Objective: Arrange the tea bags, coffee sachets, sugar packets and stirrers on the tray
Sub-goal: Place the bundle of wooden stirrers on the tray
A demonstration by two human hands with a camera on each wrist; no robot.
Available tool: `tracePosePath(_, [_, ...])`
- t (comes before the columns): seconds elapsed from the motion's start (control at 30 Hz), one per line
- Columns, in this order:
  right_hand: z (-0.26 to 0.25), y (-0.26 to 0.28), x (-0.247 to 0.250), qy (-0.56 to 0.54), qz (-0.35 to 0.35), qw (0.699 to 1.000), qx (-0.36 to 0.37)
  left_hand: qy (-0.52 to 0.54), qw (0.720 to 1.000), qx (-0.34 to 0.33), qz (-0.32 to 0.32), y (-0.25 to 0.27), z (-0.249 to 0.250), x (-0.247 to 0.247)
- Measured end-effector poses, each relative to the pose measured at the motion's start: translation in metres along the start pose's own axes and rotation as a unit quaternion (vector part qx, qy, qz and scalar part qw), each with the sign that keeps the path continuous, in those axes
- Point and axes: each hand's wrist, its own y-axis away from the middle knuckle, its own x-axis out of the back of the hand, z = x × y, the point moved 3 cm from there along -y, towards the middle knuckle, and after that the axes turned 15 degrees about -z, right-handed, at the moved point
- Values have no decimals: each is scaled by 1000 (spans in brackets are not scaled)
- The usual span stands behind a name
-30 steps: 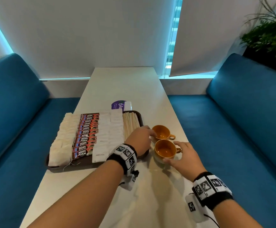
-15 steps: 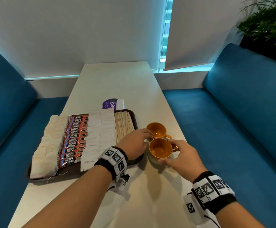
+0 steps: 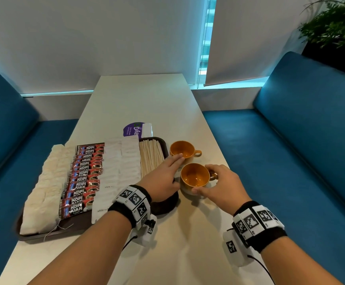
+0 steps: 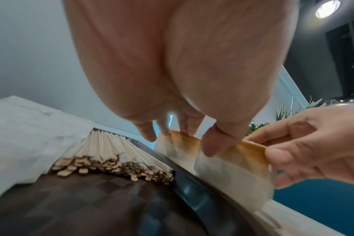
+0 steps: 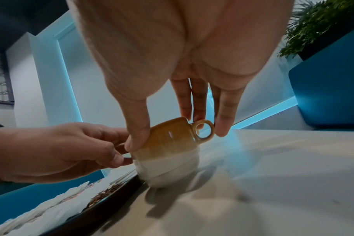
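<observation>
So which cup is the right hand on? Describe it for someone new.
On the white table, two orange cups stand right of the tray. The right hand holds the near cup, not the far cup.

Glossy glazed ceramic on both cups point(image 3: 195, 175); pale, matt, thin wooden stirrers point(image 3: 151, 157) left of them; shiny foil-like coffee sachets point(image 3: 84, 177); soft gauzy paper tea bags point(image 3: 44, 188); matt white paper sugar packets point(image 3: 118, 167); dark smooth tray point(image 3: 165, 204); smooth, slightly sheeny desk point(image 3: 146, 103).
</observation>
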Motion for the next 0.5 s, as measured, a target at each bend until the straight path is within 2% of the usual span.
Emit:
tracePosePath(0.27, [-11, -32, 3, 3, -4, 1000, 5, 6, 1000, 8, -8, -4, -14, 5])
tracePosePath(0.5, [-20, -44, 5, -6, -8, 1000, 9, 27, 999, 31, -9, 10, -7, 9])
